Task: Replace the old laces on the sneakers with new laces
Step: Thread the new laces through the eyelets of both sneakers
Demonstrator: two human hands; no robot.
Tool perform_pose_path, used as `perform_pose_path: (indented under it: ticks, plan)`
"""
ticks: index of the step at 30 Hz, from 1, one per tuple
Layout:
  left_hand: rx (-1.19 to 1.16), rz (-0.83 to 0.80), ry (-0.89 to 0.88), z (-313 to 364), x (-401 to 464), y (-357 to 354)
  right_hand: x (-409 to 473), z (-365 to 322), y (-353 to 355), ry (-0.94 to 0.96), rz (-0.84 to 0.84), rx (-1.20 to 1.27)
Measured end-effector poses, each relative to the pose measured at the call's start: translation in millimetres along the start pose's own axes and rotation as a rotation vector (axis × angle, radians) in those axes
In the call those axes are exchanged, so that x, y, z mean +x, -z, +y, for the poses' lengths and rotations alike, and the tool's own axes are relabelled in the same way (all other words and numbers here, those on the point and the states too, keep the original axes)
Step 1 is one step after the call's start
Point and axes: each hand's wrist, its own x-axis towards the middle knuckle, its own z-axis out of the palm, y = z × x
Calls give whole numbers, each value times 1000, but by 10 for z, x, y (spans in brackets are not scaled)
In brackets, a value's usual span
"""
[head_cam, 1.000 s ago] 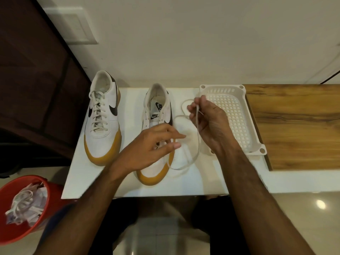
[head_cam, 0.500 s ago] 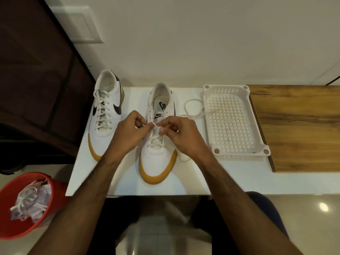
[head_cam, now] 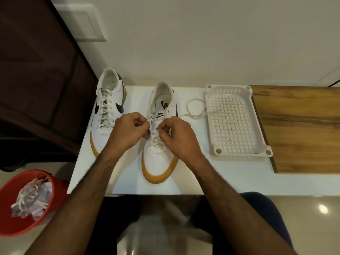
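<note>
**Both hands pinching the new lace over the right-hand sneaker**

The white leather sneaker with the gum-yellow sole (head_cam: 159, 162) is lying on the white tabletop (head_cam: 230, 177), its long axis running away from the person, toe pointing back toward them and heel toward the wall; its twin, the fully laced white sneaker (head_cam: 108, 107), is sitting just to its left, pointing the same way, slightly angled; the left hand (head_cam: 127, 133) is curling its fingers and pinching the flat off-white lace (head_cam: 196, 116) at the left side of the eyelet rows; the right hand (head_cam: 179, 137) is pinching the same lace at the right side, thumb and forefinger closed on it; the lower eyelets are already carrying crossed lace, the upper ones are standing open beneath the tongue; the lace's loose end is looping on the table and trailing over the rim of the white perforated plastic tray (head_cam: 261, 144), which is resting beside the shoe and partly on a wooden board (head_cam: 301, 126); a red bucket (head_cam: 11, 214) holding crumpled white laces is standing on the floor at the lower left.

Compared with half a second ago, the hands are sitting a little lower on the shoe and slightly wider apart; a second ago the right hand was lifting the lace high beside the tray, and it is now down at the eyelets.
</note>
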Motion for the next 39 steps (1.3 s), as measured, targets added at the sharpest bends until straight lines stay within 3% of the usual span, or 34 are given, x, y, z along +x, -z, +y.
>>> perform_pose_path:
  ticks: [4, 19, 26, 34, 37, 39]
  plan:
    - [-8, -29, 12, -4, -7, 20, -14, -27, -36, 81, 33, -144]
    - [-12, -23, -4, -1, -1, 7, -24, -81, -141, 133, 87, -251]
    - [-18, -151, -38, -36, -46, 129, -24, -90, -116, 48, 49, -141]
    - [167, -154, -236, -94, -40, 114, 37, -81, -23, 24, -71, -40]
    - [186, -57, -378, -68, -55, 118, 54, -55, 87, -12, -137, -101]
    - [58, 32, -423, -39, -53, 140, 62, -32, 165, -21, -166, -138]
